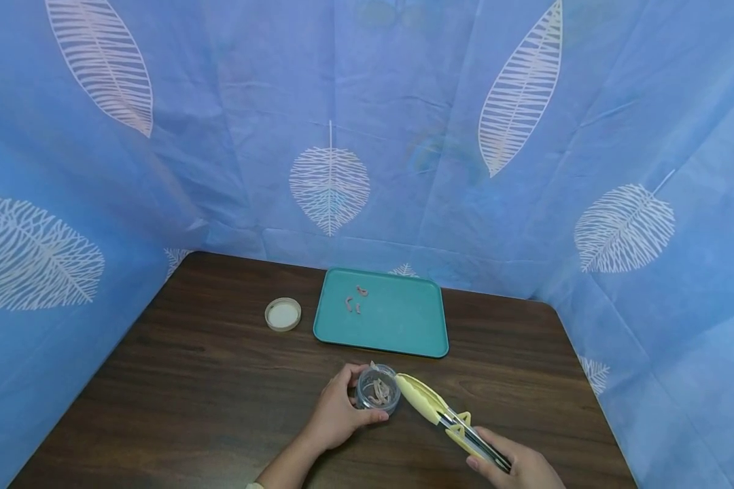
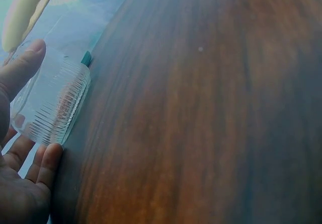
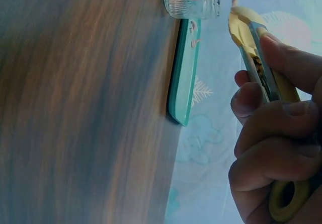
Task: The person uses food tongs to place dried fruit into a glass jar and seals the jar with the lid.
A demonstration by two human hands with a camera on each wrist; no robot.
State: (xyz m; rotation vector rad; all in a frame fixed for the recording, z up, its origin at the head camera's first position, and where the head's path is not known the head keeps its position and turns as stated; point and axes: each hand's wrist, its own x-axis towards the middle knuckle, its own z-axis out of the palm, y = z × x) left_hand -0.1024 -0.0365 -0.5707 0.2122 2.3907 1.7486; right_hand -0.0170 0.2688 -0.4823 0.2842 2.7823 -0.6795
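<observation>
I am curling my left hand (image 1: 336,413) around a small clear jar (image 1: 378,390) that is standing upright on the dark wooden table (image 1: 208,380), my thumb and fingers wrapping its ribbed wall and clamping it in place; in the left wrist view the thumb (image 2: 22,65) is lying along the top of the glass and the fingertips (image 2: 48,161) are pressing in below it. Pale pinkish curved pieces (image 1: 379,392) are lying inside the jar. With my right hand (image 1: 516,465) I am gripping a pair of yellow tongs (image 1: 440,411) by the handle end, fingers closing tight around both arms, and the two tong tips are lying together just at the jar's right rim; I cannot tell whether they are pinching anything. The jar is sitting near the front edge of the table, just in front of a teal tray (image 1: 397,326) that is lying flat and apart from it. Three more of the pinkish pieces (image 1: 353,301) are resting on the tray near its back left corner. To the left of the tray a round cream lid (image 1: 283,314) is lying flat on the wood, well apart from the jar. A blue cloth with white leaf prints (image 1: 330,187) is hanging behind and to both sides of the table
</observation>
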